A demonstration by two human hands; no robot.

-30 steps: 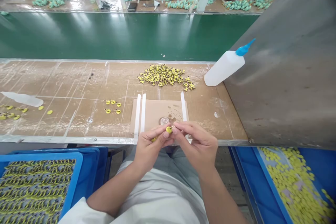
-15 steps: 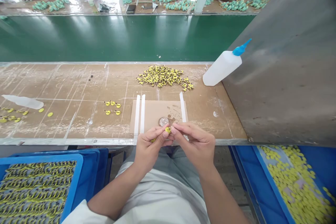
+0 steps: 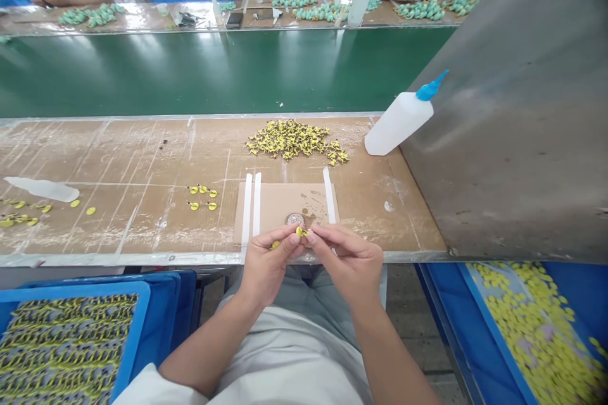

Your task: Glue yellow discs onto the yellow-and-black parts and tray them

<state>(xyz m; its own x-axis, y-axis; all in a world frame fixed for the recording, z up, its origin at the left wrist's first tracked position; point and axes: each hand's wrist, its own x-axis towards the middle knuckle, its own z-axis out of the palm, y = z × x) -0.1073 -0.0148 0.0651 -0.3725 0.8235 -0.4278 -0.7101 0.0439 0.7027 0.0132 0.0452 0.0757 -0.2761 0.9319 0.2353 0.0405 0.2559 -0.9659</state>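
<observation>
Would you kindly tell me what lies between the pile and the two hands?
In the head view, a taped cardboard sheet lies between the pile and the left hand and right hand, with a small round dish on it.

Beyond the green belt (image 3: 213,76), turquoise pieces (image 3: 325,12) lie on the far bench (image 3: 140,18).

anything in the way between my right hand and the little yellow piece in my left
Nothing visible is. The right hand has its pinched fingertips right beside the yellow piece in the left hand. The round dish lies beyond the fingers, not between them.
</observation>
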